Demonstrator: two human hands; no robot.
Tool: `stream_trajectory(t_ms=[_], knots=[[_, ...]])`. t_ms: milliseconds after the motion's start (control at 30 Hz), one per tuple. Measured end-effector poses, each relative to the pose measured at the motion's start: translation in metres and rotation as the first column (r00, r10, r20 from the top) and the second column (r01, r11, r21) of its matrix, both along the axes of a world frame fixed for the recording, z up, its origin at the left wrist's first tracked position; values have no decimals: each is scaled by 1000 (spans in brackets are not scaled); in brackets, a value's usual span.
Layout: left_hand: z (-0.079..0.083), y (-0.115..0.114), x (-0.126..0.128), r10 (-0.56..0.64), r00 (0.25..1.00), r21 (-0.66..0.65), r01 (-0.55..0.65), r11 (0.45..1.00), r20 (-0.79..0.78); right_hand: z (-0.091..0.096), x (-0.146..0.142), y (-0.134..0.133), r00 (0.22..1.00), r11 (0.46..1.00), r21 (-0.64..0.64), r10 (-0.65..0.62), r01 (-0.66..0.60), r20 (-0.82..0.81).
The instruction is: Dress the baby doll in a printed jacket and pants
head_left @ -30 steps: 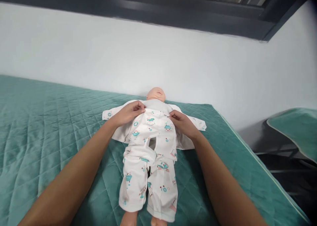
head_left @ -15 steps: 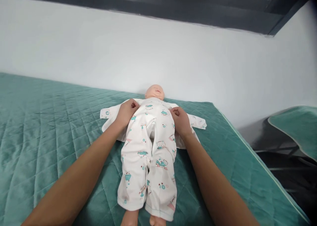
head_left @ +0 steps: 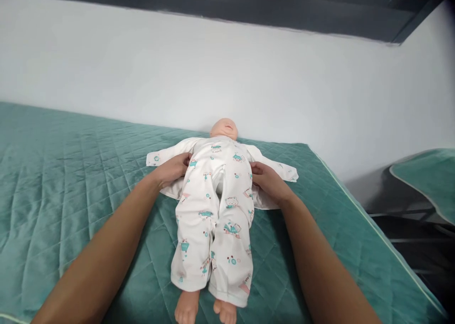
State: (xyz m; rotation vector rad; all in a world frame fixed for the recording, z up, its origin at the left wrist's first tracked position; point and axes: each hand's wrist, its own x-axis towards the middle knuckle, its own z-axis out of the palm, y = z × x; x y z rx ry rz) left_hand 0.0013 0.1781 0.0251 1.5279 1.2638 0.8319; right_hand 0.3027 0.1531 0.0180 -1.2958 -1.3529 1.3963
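A baby doll (head_left: 223, 129) lies on its back, its head towards the wall and its bare feet towards me. It has on white printed pants (head_left: 232, 229), pulled high over the torso, and a white long-sleeved shirt (head_left: 170, 154) whose sleeves spread out to both sides. My left hand (head_left: 173, 168) is at the left side of the pants, its curled fingers closed on the cloth at hip height. On the opposite side my right hand (head_left: 269, 181) has its bent fingers against the pants' edge, over the shirt's lower flap. The fingertips of both hands are partly hidden.
Under the doll is a green quilted bed cover (head_left: 88, 172), whose piped edge runs down at the right. A white wall (head_left: 213, 68) rises behind, with a dark beam (head_left: 213, 4) above. Another green cover (head_left: 430, 177) hangs over a dark frame at the far right.
Both hands have moved down from the pants' waist to the sides near the hips and lie slightly farther apart. The shirt's side flaps now show less. The view has shifted slightly.
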Motion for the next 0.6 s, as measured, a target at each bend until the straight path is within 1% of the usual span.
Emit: stream_trajectory(t_ms=[100, 133, 200, 267, 367, 433, 500, 600], knots=[[4, -6, 5, -68, 975, -90, 89, 992, 210, 2, -7, -1, 996, 1000, -5, -6, 5, -85], [6, -9, 7, -70, 962, -110, 102, 989, 265, 2, -9, -2, 993, 1000, -3, -11, 11, -116], [9, -13, 9, -43, 943, -160, 101, 982, 329, 2, -14, -2, 984, 999, 8, -36, 38, -177], [9, -15, 9, -18, 937, -218, 100, 971, 350, 0, -17, -2, 973, 998, 16, -52, 57, -225], [5, -12, 8, -39, 941, -248, 128, 960, 335, -3, -17, 0, 971, 999, 24, -33, 40, -237], [1, -8, 8, -74, 950, -240, 151, 959, 303, -4, -16, 1, 977, 999, 33, -19, 26, -214], [-2, -6, 10, -85, 948, -235, 162, 958, 305, -5, -16, 2, 983, 999, 35, -29, 36, -183], [-3, -7, 14, -18, 922, -246, 122, 962, 386, -3, -15, 2, 993, 995, 19, -94, 96, -71]])
